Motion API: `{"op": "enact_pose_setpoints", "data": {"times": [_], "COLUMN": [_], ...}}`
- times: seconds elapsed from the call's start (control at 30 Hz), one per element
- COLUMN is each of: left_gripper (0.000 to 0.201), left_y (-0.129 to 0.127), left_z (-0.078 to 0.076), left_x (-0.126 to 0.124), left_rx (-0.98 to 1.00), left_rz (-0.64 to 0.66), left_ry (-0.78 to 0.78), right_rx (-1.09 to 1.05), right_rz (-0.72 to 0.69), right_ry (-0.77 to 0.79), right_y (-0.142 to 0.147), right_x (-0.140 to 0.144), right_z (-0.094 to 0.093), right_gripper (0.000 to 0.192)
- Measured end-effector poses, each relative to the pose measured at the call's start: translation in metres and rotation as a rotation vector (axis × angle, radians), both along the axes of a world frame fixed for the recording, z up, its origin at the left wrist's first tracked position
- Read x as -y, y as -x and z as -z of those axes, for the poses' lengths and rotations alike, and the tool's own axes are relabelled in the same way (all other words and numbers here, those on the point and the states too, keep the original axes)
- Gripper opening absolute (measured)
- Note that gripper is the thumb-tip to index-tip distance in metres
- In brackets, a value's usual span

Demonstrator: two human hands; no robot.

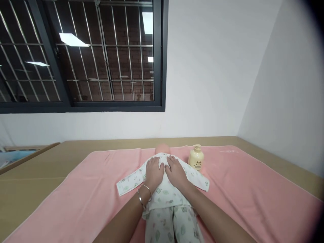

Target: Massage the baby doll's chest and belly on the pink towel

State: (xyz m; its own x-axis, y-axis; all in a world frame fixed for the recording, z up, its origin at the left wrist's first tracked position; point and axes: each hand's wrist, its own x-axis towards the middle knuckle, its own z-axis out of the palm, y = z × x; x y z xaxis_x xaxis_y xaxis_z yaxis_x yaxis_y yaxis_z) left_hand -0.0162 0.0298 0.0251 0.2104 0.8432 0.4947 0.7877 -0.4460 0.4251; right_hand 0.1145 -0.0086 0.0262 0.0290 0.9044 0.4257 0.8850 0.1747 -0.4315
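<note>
A baby doll [162, 148] lies on a pink towel, its head toward the wall. It wears a white long-sleeved top [167, 194] and matching trousers [162, 224] with a small green print. My left hand [155, 171] rests flat on the left side of the doll's upper body, a silver bangle on its wrist. On the right side of the same upper body lies my right hand [176, 171], fingers stretched out. Both thumbs nearly meet at the middle. The sleeves spread out to either side. Whether the doll faces up or down I cannot tell.
A cream pump bottle [196, 158] stands by the right sleeve. Beneath everything is the pink towel [96, 189] on a tan padded table [37, 189]. White walls [215, 67] and a barred, dark-framed window [106, 50] rise behind. Some blue material [17, 156] shows at far left.
</note>
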Motion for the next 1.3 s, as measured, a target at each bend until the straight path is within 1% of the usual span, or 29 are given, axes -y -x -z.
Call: {"op": "enact_pose_setpoints", "data": {"times": [0.33,0.67,0.97,1.3], "left_gripper": [0.043,0.041,0.041,0.039], "left_y": [-0.0029,-0.0024,-0.0029,-0.0023], "left_z": [0.0010,0.0013,0.0029,0.0011], "left_x": [-0.0022,-0.0012,-0.0019,-0.0001], "left_rx": [0.027,0.030,0.035,0.008], "left_rz": [0.005,0.010,0.012,0.003], "left_ry": [0.021,0.008,-0.001,-0.013], "right_rx": [-0.032,-0.026,-0.023,-0.018], "right_rz": [-0.018,-0.026,-0.028,-0.034], "right_ry": [0.000,-0.022,-0.040,-0.044], "right_y": [-0.0024,-0.0029,-0.0043,-0.0049], "right_x": [-0.0033,-0.0003,-0.0031,-0.0028], "right_z": [0.0050,0.0040,0.0080,0.0093], "right_gripper": [0.051,0.050,0.050,0.050]}}
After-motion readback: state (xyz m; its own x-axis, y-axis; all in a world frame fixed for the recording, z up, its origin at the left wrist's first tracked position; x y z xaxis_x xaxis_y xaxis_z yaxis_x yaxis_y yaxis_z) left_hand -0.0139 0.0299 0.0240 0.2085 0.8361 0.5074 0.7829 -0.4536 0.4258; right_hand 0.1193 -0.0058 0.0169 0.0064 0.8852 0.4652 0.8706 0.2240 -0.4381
